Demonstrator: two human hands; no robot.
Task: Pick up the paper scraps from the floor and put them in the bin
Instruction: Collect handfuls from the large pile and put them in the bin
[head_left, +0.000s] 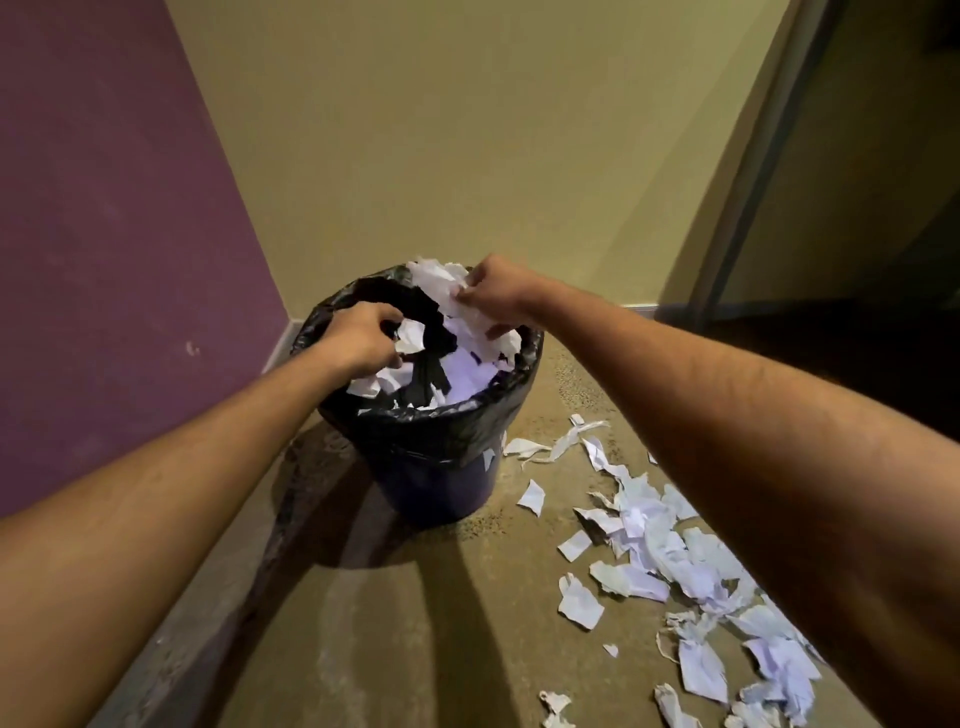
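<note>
A dark blue bin (436, 488) lined with a black plastic bag (447, 431) stands on the floor near the corner, with white paper scraps (467, 374) inside it. My left hand (361, 338) is over the bin's left rim, fingers closed around a small white scrap (410, 336). My right hand (496, 291) hovers above the far rim, gripping a crumpled bunch of white paper (441, 280). Several torn paper scraps (670, 566) lie scattered on the floor to the right of the bin, partly hidden under my right forearm.
A purple wall (104, 234) rises on the left and a beige wall (467, 130) stands behind the bin. A dark doorway (857, 208) opens at the right. The brown floor (415, 649) in front of the bin carries shadows of my arms.
</note>
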